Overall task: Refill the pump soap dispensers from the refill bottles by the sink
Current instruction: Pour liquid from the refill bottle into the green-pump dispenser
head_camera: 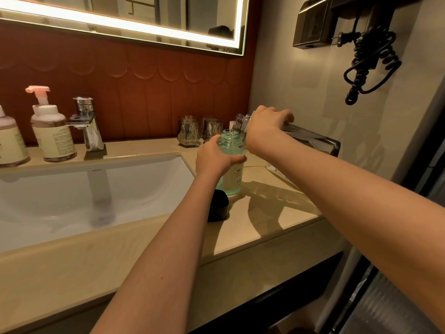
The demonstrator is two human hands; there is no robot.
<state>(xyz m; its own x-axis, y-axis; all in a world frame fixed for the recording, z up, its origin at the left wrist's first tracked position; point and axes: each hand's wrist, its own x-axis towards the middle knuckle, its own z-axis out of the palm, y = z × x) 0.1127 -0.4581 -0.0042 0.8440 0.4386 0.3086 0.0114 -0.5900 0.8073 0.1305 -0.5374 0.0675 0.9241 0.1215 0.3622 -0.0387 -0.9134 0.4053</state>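
A clear teal dispenser bottle (231, 174) with its pump off stands upright on the beige counter (265, 213), right of the sink. My left hand (214, 159) grips its upper body. My right hand (267, 126) grips a clear refill bottle (310, 138), tipped almost level, its mouth over the dispenser's open neck. A thin stream of clear liquid runs from that mouth into the neck. A black cap (218, 208) lies on the counter just in front of the dispenser, partly hidden by my left forearm.
White sink (84, 196) with a chrome faucet (88, 124) at left. Two pump dispensers, one with a pink pump (51, 131) and one at the frame's left edge (10, 141), stand behind the sink. Two glasses (199, 131) sit at the back wall. A coiled black cord (370, 66) hangs on the right wall.
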